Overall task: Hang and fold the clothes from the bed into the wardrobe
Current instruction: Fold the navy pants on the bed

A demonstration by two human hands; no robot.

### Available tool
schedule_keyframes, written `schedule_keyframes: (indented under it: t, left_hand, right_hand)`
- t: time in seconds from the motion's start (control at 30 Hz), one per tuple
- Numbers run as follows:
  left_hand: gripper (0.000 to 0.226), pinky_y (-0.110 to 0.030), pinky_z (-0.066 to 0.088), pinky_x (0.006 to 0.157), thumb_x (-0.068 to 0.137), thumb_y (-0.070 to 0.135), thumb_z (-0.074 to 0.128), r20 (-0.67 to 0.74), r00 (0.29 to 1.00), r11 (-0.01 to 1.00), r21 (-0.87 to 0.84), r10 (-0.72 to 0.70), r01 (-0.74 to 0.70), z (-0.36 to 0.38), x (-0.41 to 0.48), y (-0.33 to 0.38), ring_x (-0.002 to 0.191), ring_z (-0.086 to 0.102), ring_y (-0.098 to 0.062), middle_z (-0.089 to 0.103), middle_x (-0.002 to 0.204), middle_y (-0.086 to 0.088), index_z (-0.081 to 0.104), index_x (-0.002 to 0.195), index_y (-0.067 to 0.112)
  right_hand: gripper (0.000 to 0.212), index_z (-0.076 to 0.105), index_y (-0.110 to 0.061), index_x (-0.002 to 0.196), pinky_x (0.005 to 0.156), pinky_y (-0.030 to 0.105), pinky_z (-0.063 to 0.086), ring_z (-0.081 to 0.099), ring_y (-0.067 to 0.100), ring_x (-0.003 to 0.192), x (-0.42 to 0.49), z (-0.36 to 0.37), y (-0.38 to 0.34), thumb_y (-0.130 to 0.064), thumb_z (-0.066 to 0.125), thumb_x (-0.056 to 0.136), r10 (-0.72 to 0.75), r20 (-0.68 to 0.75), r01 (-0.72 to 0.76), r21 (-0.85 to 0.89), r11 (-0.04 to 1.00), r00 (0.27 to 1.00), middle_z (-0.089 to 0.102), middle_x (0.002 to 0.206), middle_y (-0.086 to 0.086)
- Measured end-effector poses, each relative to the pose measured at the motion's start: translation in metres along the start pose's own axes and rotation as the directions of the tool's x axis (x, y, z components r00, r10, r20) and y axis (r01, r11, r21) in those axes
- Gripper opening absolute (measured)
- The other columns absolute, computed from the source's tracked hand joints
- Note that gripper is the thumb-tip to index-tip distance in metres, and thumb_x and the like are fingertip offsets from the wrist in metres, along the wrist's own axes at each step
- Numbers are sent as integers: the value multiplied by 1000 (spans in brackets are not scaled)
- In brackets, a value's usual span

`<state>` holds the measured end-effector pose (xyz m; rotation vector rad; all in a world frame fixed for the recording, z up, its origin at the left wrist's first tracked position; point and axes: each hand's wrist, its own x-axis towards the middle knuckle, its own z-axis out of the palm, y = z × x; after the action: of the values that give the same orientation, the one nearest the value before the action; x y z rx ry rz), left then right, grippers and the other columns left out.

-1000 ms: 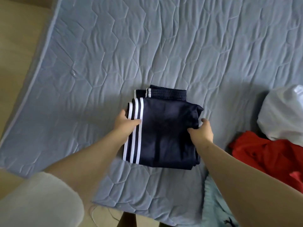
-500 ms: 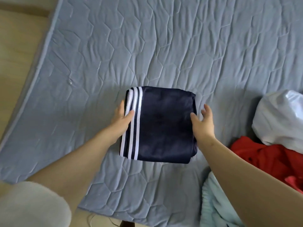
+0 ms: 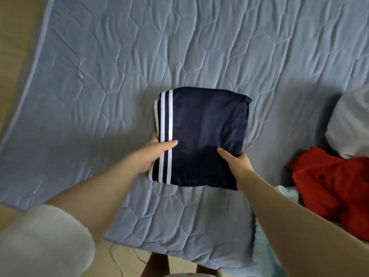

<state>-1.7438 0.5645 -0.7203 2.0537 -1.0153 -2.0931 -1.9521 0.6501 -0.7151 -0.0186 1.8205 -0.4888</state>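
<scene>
Left grip (image 3: 151, 155) and right grip (image 3: 238, 163) pinch smooth, square-folded, white-striped navy trousers (image 3: 205, 132) over the quilted bed (image 3: 111, 72).

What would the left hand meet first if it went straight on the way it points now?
The folded navy garment it grips: the left hand points up and right across its striped edge. Beyond, only the quilted bed cover, it seems.

Soft, dim daylight; a broad shadow crosses the bed (image 3: 99, 96), edges bowed, corners blurred.
</scene>
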Motion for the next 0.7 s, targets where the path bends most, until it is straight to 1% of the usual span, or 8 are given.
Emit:
schedule_keyframes:
  t: [0.1, 0.23, 0.27, 0.33, 0.4, 0.47, 0.6, 0.7]
  left_hand:
    - [47, -37, 47, 94, 82, 35, 67, 14, 998, 997, -40, -61, 61, 0, -11, -9, 100, 64, -20, 66, 115, -5, 53, 124, 19]
    - [48, -39, 40, 102, 71, 60, 66, 28, 978, 977, -58, -205, 207, -8, -40, -18, 105, 59, -20, 66, 108, 3, 62, 104, 26]
    - [49, -38, 43, 97, 68, 63, 66, 42, 967, 965, -69, -251, 253, -12, -49, -19, 101, 61, -20, 68, 101, 3, 64, 99, 26]
    - [49, -33, 48, 77, 67, 61, 67, 98, 948, 944, -107, -302, 312, -20, -70, -18, 85, 68, -20, 74, 88, 0, 69, 96, 22]
    - [44, -32, 49, 70, 66, 52, 69, 141, 947, 938, -155, -290, 310, -30, -92, -15, 79, 71, -22, 74, 89, -6, 71, 94, 19]
    - [47, -34, 50, 73, 60, 45, 69, 144, 960, 935, -231, -241, 270, -42, -113, -10, 83, 70, -25, 73, 94, -10, 71, 96, 15]
    - [47, -33, 51, 71, 64, 39, 66, 142, 984, 926, -346, -107, 150, -60, -160, 14, 87, 70, -26, 71, 102, -12, 68, 103, 13]
    - [50, -37, 50, 85, 68, 36, 66, 109, 994, 901, -432, -2, 49, -70, -198, 41, 101, 66, -29, 68, 110, -14, 66, 111, 11]
  right_hand:
    - [51, 62, -17, 101, 67, 48, 56, 68, 37, 84, -16, -8, 2, -42, 82, 61, 211, 229, -237, 90, 967, 950, 72, 92, 13]
    - [63, 67, -19, 99, 65, 50, 56, 70, 36, 74, -41, -14, 17, -39, 83, 42, 215, 378, -280, 125, 952, 901, 73, 86, 13]
    - [65, 67, -18, 100, 66, 49, 55, 70, 36, 74, -49, -13, 20, -38, 83, 41, 214, 393, -287, 137, 948, 894, 73, 87, 14]
    - [67, 66, -17, 102, 65, 48, 55, 71, 35, 75, -64, -11, 22, -36, 83, 40, 207, 402, -292, 162, 943, 892, 73, 89, 14]
    - [68, 65, -16, 105, 65, 46, 56, 71, 33, 76, -82, -8, 19, -34, 83, 42, 178, 407, -273, 190, 943, 896, 73, 91, 14]
    - [67, 64, -17, 107, 64, 45, 56, 71, 33, 76, -102, -6, 10, -32, 82, 43, 145, 408, -244, 202, 949, 901, 73, 91, 13]
    - [62, 64, -14, 105, 56, 40, 55, 71, 32, 69, -146, -7, -24, -31, 81, 48, 80, 439, -204, 241, 949, 895, 73, 87, 14]
    - [60, 63, -13, 104, 52, 38, 54, 70, 32, 63, -185, -9, -55, -30, 80, 49, 10, 449, -136, 248, 959, 893, 74, 83, 14]
